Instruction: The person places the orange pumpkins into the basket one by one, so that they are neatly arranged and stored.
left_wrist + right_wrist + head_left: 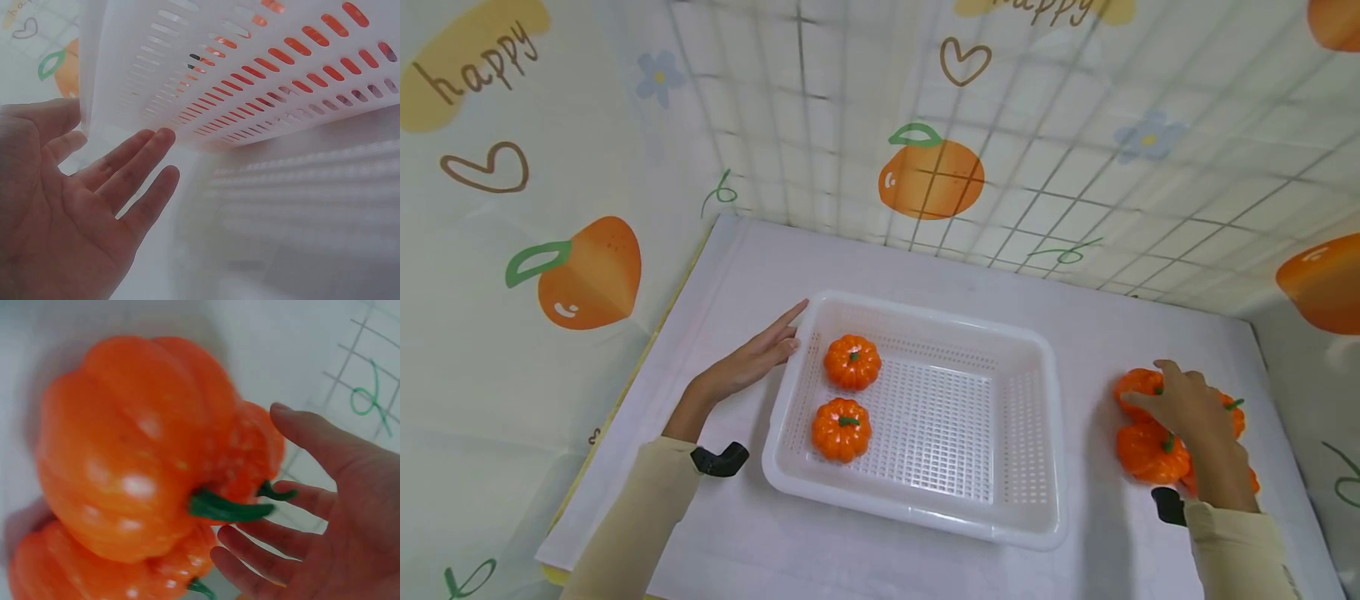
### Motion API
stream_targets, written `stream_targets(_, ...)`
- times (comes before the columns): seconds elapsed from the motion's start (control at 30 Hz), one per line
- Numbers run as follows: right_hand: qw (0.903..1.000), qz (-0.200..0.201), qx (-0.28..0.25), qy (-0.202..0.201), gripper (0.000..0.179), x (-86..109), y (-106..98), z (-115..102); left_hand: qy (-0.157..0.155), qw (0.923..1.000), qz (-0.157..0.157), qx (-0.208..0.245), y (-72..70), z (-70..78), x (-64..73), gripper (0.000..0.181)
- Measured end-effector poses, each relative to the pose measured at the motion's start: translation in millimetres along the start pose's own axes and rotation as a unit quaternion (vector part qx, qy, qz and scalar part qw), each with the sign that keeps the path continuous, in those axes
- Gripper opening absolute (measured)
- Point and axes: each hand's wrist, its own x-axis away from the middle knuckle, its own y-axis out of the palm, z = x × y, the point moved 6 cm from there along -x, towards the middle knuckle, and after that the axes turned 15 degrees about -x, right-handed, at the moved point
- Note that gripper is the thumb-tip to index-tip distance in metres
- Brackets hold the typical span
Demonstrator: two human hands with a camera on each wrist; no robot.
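A white plastic basket (910, 513) with slotted walls stands in the middle of the table in the head view. Two small orange toy pumpkins (841, 442) with green stems sit along its left side. My left hand (748, 360) rests at the basket's left rim, its fingers fairly straight. In the left wrist view those fingers reach along the slotted wall. Off to the right, my right hand (1191, 408) is over a cluster of several more pumpkins (1150, 454). Its thumb and fingers are spread around the far pumpkin (259, 434), the thumb tip right at its side.
A white cloth covers the table (880, 262). Behind it rises a wire grid (1060, 183) under a fruit-printed sheet, and printed sheets (467, 350) hang at both sides. Black wrist cameras (720, 460) show at both sleeves.
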Motion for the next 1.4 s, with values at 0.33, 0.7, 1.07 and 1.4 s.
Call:
stream_targets(0.33,0.9983,0.010,-0.017,0.054,0.086,-4.5,11,10,-0.001,1.0000,0.000,-0.002,-0.8,1.3,-1.0,0.061)
stream_targets(0.7,0.9985,0.021,-0.034,0.039,0.084,-4.4,7,3,-0.001,1.0000,0.001,-0.004,-1.1,4.1,0.0,0.061)
stream_targets(1.07,0.9983,0.045,-0.038,0.006,0.085,-5.7,-3,-19,0.001,1.0000,0.000,-0.003,0.5,1.0,0.7,0.060)
stream_targets(1.4,0.9962,0.058,-0.064,-0.011,0.088,-3.3,-12,-46,-0.003,1.0000,0.002,-0.004,0.6,0.6,-0.1,0.061)
